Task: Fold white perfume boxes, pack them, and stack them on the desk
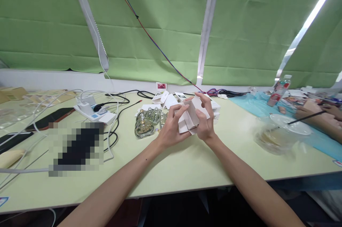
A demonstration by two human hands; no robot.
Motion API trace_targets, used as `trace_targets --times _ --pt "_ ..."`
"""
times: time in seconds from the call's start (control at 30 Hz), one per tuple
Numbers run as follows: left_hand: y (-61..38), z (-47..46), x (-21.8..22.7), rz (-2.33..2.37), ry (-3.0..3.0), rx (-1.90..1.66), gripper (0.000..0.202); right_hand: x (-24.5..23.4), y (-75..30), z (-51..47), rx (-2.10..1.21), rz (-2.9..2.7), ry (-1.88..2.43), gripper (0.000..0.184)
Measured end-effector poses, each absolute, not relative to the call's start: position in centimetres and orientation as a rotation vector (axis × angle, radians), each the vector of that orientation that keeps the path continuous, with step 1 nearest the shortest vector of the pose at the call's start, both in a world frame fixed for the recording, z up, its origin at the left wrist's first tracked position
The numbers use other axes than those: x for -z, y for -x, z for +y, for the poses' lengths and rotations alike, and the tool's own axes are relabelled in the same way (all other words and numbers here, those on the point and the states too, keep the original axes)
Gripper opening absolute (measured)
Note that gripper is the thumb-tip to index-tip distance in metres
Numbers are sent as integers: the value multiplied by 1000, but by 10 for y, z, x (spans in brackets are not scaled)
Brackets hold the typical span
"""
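Note:
Both my hands hold a small white cardboard box point(190, 117) above the middle of the pale green table point(187, 166). My left hand point(171, 129) grips its left side with fingers curled around it. On the right side, my right hand point(204, 120) closes around the box, fingers arched over an open flap. Several small glass bottles point(145, 123) stand on the table just left of my hands. More white boxes and folded card pieces point(167, 99) lie behind them.
A white power strip point(93, 112) with tangled cables sits at left, near dark phones point(53, 118). At right, another person's hand point(307, 112) holds a dark stick over a clear plastic bowl point(278, 136) on a blue sheet. A water bottle point(279, 90) stands behind.

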State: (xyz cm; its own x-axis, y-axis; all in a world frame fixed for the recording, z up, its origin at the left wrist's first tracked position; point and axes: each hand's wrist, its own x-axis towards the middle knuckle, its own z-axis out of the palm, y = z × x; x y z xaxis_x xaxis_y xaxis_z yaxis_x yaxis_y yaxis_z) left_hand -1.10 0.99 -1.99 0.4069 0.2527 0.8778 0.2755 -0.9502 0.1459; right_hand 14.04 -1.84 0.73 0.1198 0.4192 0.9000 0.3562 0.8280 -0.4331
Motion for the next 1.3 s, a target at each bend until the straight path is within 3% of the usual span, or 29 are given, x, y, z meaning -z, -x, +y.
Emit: trace_targets --times 1.3 --pt "11 9 18 -518 2604 1639 88 -6 -140 -18 -78 -1518 699 44"
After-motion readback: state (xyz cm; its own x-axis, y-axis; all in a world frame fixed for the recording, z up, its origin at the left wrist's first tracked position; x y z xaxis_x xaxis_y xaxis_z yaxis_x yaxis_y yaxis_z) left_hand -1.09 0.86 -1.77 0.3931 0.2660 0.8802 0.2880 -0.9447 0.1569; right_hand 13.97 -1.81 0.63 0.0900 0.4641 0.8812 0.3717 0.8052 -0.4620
